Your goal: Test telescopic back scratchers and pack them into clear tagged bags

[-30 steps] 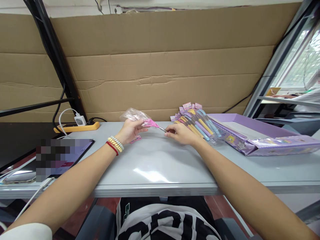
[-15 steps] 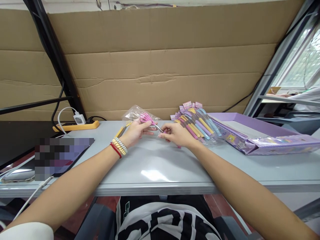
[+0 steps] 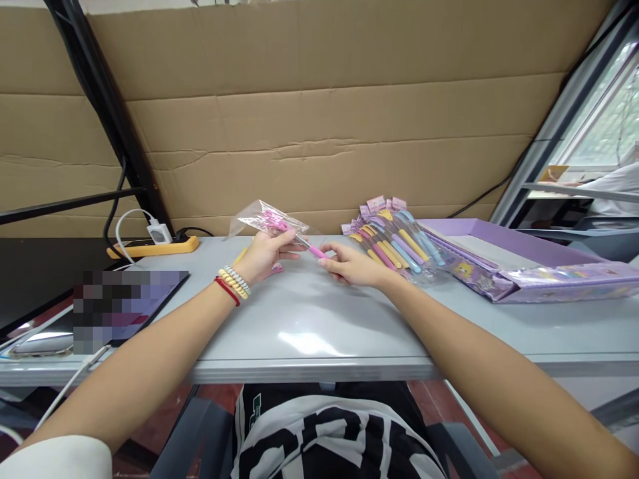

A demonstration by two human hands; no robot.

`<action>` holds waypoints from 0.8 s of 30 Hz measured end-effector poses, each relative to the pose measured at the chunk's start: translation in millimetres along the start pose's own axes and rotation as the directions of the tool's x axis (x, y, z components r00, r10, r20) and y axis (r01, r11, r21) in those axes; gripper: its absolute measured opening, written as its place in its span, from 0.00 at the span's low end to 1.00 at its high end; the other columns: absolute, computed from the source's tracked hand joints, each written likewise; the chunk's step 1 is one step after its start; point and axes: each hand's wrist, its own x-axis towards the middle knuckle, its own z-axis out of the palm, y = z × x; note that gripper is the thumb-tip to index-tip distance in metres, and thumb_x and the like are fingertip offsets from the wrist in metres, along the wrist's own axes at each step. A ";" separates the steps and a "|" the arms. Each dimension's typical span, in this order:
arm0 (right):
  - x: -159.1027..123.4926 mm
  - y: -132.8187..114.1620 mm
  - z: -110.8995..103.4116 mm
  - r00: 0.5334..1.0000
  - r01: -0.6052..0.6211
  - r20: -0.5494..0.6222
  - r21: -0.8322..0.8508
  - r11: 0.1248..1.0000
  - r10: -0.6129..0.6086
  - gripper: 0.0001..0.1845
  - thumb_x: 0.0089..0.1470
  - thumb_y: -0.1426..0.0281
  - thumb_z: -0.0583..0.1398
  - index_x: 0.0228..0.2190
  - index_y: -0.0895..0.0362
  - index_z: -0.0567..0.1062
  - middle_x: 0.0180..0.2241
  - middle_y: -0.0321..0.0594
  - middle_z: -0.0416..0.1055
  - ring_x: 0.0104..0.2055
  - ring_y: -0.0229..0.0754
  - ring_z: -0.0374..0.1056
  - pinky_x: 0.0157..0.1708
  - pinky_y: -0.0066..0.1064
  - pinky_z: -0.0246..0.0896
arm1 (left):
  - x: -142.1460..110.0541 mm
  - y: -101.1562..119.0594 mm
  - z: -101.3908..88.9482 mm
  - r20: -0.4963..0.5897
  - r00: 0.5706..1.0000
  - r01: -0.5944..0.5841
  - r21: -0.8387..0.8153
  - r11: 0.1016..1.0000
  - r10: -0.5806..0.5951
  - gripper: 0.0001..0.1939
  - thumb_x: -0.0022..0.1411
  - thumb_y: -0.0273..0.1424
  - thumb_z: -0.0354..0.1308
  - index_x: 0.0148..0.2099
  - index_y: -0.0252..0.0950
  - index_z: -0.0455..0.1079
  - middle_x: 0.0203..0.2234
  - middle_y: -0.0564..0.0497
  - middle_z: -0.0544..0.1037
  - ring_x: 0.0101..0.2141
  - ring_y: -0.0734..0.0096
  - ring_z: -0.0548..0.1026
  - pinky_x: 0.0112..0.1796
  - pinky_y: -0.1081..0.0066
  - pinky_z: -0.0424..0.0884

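A pink back scratcher (image 3: pixel 316 251) with a claw-like head and a short metal rod is held slantwise above the desk. My left hand (image 3: pixel 266 255) is closed around it near the head, with a clear plastic bag (image 3: pixel 249 218) about the head end. My right hand (image 3: pixel 349 263) pinches the end of the pink handle. Behind the left wrist, part of a yellow back scratcher (image 3: pixel 241 255) shows on the desk, mostly hidden. A small pink piece, its kind unclear, peeks out below the left fingers.
Right of my right hand lies a pile of bagged, coloured back scratchers (image 3: pixel 394 243). Beyond it is an open purple box (image 3: pixel 469 279). On the left are a yellow power strip (image 3: pixel 160 249), a white charger (image 3: pixel 158 231) and a dark tablet-like device (image 3: pixel 160 303). Cardboard (image 3: pixel 319 120) stands behind the desk.
The pink handle now shows between my hands where the metal rod showed before. The plastic bag has shifted left and stands higher. The view has tipped slightly.
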 end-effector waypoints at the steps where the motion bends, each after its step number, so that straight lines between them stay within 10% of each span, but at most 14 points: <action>1: 0.2 -0.9 2.4 1.000 -0.018 0.009 0.073 0.997 0.017 0.24 0.54 0.57 0.58 0.47 0.55 0.61 0.17 0.26 0.60 0.15 0.30 0.53 0.15 0.22 0.46 | -1.0 -1.4 1.4 0.037 0.999 0.023 0.022 1.000 -0.024 0.17 0.52 0.39 0.65 0.38 0.32 0.70 0.37 0.42 0.79 0.35 0.64 0.78 0.34 0.68 0.74; 10: 2.4 -0.3 7.3 0.998 0.047 -0.050 0.323 0.945 -0.032 0.24 0.46 0.58 0.64 0.42 0.55 0.64 0.22 0.28 0.61 0.16 0.28 0.55 0.13 0.22 0.45 | -4.7 -7.1 4.2 0.248 0.954 0.104 0.246 0.964 -0.167 0.18 0.51 0.41 0.65 0.41 0.33 0.73 0.39 0.43 0.78 0.40 0.60 0.76 0.38 0.64 0.72; 16: 3.8 -2.5 3.0 0.990 0.110 -0.117 0.318 0.942 -0.076 0.18 0.44 0.64 0.66 0.34 0.58 0.66 0.26 0.31 0.64 0.16 0.27 0.57 0.14 0.22 0.50 | 1.0 -5.5 1.8 -0.013 0.995 0.099 0.054 0.994 -0.098 0.16 0.54 0.41 0.63 0.35 0.32 0.70 0.29 0.48 0.77 0.31 0.68 0.77 0.33 0.69 0.73; 24: -3.6 -8.4 -4.4 0.985 0.085 0.073 0.593 0.801 -0.159 0.42 0.32 0.78 0.70 0.49 0.56 0.60 0.36 0.43 0.73 0.37 0.45 0.74 0.34 0.33 0.71 | 8.2 3.4 -10.7 -0.179 0.982 0.035 -0.096 0.995 -0.052 0.08 0.55 0.30 0.62 0.29 0.29 0.69 0.22 0.51 0.75 0.23 0.75 0.74 0.28 0.72 0.74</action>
